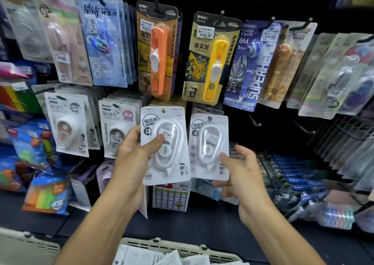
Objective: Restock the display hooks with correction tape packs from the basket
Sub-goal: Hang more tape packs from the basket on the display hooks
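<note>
Your left hand [137, 149] gripped a white correction tape pack [165, 143], thumb laid flat across the clear blister and fingers curled behind the card. The pack was a glossy rectangular card with rounded corners and a raised oval bubble over the white dispenser; you held it upright in front of the display, its top edge level with the second row of hooks. Just to its right, a matching hung pack [209, 145] dangled from its hook, and the two card edges sat close together without clearly touching.

Your right hand [240, 169] was loose and spread, fingers relaxed, with the thumb tip at the lower right edge of the hung pack; whether it actually pressed the card could not be told. It pinched nothing.

Above, an orange clip pusher pack [158, 50] and a yellow clip pusher pack [212, 60] hung in hard moulded blisters, their lower edges reaching down nearly to the white packs. Right of the hung pack, a bare hook [254, 121] jutted from the dark panel with open dark space around it. To the left, a BoBo tape pack [117, 129] sat just beside your left knuckles, leaving little room that way.

At the bottom edge, the beige slotted plastic basket [202, 252] held more white packs [141, 256] lying flat and jumbled.
</note>
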The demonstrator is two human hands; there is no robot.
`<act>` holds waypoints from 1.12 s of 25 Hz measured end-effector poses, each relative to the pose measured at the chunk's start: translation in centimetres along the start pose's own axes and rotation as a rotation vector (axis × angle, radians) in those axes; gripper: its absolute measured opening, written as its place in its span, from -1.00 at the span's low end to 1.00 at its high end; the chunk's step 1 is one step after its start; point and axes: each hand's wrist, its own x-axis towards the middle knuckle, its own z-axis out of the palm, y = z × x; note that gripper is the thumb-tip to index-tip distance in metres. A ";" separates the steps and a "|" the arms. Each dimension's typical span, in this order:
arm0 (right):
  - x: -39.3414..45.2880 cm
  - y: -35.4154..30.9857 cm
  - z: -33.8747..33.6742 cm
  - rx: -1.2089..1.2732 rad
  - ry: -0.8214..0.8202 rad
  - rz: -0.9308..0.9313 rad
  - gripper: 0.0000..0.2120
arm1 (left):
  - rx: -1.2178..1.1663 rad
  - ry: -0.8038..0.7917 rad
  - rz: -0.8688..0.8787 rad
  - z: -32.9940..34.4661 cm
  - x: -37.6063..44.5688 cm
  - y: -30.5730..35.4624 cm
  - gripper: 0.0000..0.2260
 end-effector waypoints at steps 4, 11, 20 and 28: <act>-0.4 0.3 0.6 -0.144 -0.101 -0.050 -0.51 | 0.039 -0.014 0.011 0.6 -0.1 -0.6 -0.77; 0.2 0.4 1.7 0.057 -0.185 -0.118 -0.61 | 0.511 -0.309 0.147 0.8 0.0 -1.2 -0.67; 1.3 0.5 0.4 -0.078 0.044 -0.257 -0.76 | 1.308 -0.089 0.439 -0.9 1.3 0.1 -0.43; 7.4 2.6 2.4 -0.445 0.027 -0.224 -0.72 | 1.721 -0.251 0.415 -1.5 4.3 -2.8 -0.22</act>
